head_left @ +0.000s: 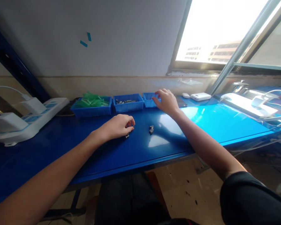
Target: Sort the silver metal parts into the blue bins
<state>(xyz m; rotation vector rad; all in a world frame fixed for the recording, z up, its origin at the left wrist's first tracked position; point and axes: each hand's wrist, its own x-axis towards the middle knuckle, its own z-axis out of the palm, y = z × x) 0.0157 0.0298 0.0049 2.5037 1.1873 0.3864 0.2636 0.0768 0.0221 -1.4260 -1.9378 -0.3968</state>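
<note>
Curled loosely, the left hand (118, 126) rested on the blue table (201, 125) with its fingertips pinched on a small metal part (130, 126), dark grey and barely showing past the knuckles; a second such piece (127, 136) lay on the table just beside the hand, touching or nearly touching it; I could not tell which. Near them, apart from both hands, sat another small metal piece (151, 129), silvery and lumpy, its exact shape too small to read. The right hand (166, 101) reached forward with its fingers spread over the rightmost blue bin (148, 99); whether it gripped anything was hidden by the hand itself, and the bin's contents were covered too. Beside it stood the middle blue bin (128, 102) with greyish metal cylinders in it, and the left blue bin (91, 107) heaped with green plastic pieces (92, 99); their form was blurred. A white power strip (31, 120) lay at the table's left end, its plugged adapters partly cut off by the frame edge; glare from the window (220, 31) washed out the table's right side.
</note>
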